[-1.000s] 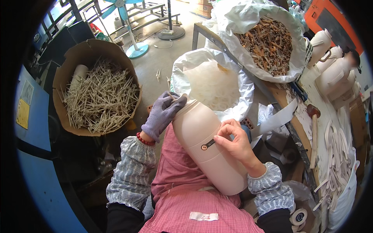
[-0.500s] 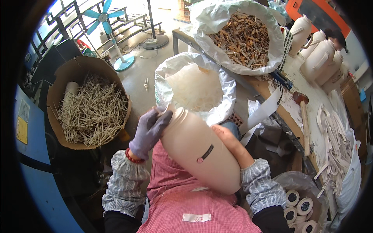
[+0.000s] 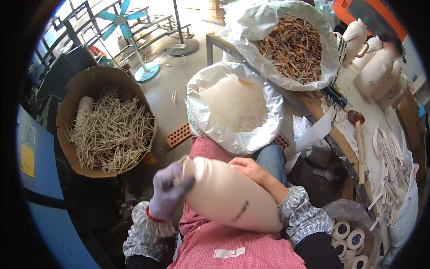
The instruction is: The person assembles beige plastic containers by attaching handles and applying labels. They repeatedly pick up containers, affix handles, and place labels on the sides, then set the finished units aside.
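Observation:
A cream plastic jug body (image 3: 228, 193) lies tilted across my lap, its ridged neck and open mouth toward the left. A short dark mark shows on its side, smeared by motion. My left hand (image 3: 170, 188), in a grey-purple glove, is closed around the rim of the mouth, thumb side over the edge. Bare, my right hand (image 3: 256, 172) grips the jug's far side near the shoulder, and its forearm rests along the body. What lies inside the jug is hidden.
A cardboard box (image 3: 62, 130) of thin pale sprues stands left. Ahead sits a white sack (image 3: 192, 96) of translucent pieces. On the right bench are a sack (image 3: 329, 67) of brown scraps, a mallet (image 3: 357, 119), pale strips (image 3: 387, 166) and several jugs (image 3: 356, 36). Round caps (image 3: 356, 239) lie lower right.
The jug has come down and nearer to me, turned more level, with both hands moving along. Its side mark has rolled lower. The view has shifted slightly, and a perforated brick now shows beside the sack.

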Demonstrator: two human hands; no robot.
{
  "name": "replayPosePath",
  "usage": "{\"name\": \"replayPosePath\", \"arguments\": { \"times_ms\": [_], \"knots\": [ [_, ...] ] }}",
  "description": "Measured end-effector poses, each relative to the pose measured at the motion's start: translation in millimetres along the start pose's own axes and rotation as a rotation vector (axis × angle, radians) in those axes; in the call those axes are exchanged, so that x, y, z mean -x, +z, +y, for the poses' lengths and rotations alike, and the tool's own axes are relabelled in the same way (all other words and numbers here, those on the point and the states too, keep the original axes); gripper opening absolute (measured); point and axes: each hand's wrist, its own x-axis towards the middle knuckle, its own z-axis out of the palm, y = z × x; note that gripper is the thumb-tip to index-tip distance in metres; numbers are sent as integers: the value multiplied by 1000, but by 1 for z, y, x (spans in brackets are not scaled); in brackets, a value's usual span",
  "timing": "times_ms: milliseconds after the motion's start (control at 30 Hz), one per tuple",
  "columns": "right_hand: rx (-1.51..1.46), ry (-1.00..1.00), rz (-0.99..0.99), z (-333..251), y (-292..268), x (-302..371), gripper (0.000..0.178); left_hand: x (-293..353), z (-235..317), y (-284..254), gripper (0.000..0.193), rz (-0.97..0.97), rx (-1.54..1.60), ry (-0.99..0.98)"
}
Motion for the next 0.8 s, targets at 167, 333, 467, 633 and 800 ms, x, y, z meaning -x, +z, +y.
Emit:
{"name": "replayPosePath", "arguments": {
  "times_ms": [167, 333, 467, 633, 800],
  "knots": [
    [586, -160, 98, -16, -15, -29, 20, -29, 44, -24, 25, -251, -552, 483],
    [1180, -176, 660, 15, -144, -129, 20, -53, 139, -107, 46, 208, -529, 748],
    [1618, -32, 551, 49, -159, -147, 19, -95, 143, -165, 61, 339, -1395, 951],
    [846, -243, 780, 38, -174, -132, 22, -117, 171, -197, 52, 487, -1792, 1301],
    [255, -278, 638, -2, -169, -72, 19, -95, 172, -122, 34, 222, -1634, 1305]
  ]
}}
